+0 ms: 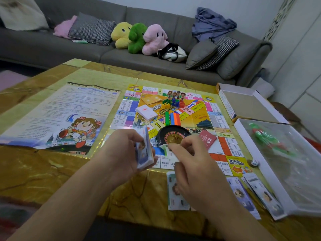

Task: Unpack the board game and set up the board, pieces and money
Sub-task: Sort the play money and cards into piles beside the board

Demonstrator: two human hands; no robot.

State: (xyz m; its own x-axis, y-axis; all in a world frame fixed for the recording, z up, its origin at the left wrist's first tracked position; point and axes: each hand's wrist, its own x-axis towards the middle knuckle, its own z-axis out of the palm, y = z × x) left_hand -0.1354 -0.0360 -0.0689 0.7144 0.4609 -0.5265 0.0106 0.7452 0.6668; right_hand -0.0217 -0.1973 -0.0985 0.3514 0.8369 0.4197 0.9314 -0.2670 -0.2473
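Left hand (125,150) gripping a money stack (145,148), frame centre. Right hand (189,164) pinching one note (167,150) over the board (175,122).

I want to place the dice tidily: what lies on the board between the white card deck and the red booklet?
In the head view, between the white card deck and the red booklet lie the coloured sticks and the roulette wheel.

Dim, cool, even room light; faint glare on the counter (52,171); wide-angle bending at edges; hands (125,153) slightly motion-blurred.
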